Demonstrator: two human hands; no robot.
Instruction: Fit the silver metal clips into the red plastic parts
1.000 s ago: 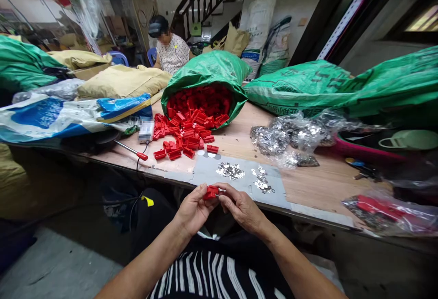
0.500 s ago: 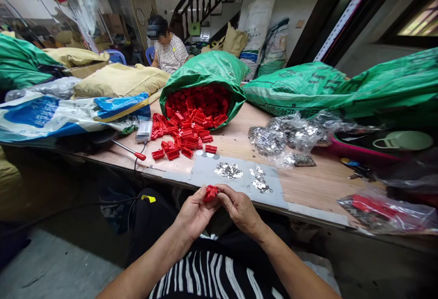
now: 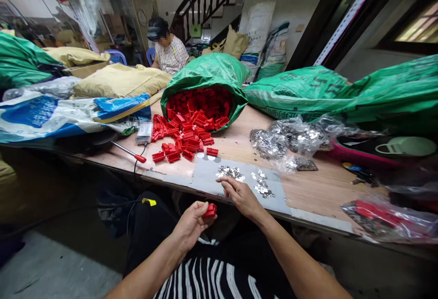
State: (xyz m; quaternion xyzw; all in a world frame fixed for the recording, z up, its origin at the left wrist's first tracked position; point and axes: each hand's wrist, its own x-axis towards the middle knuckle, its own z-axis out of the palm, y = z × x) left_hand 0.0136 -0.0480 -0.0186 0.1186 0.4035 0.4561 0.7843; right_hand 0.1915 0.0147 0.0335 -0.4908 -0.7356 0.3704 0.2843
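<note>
A small red plastic housing (image 3: pixel 210 210) is pinched between the thumb and fingers of my left hand (image 3: pixel 191 224), over my lap in front of the table edge. My right hand (image 3: pixel 239 195) hovers at the near edge of a grey mat (image 3: pixel 205 176), its index finger stretched out and the thumb apart below it. I see nothing between those fingers. Just beyond the fingertips lies a heap of small flat metal plates (image 3: pixel 231 172). A second group of metal pieces (image 3: pixel 262 184) is spread on the mat to the right.
Red housings (image 3: pixel 186 139) spill from a green sack (image 3: pixel 212 71) onto the table. Clear bags of metal parts (image 3: pixel 287 141) lie on the right. A red-handled tool (image 3: pixel 132 152) rests left. Across the table sits another person (image 3: pixel 173 55).
My hands have parted. The right hand has left the red housing and moved forward to the mat, while the left has lowered slightly, still holding the housing.
</note>
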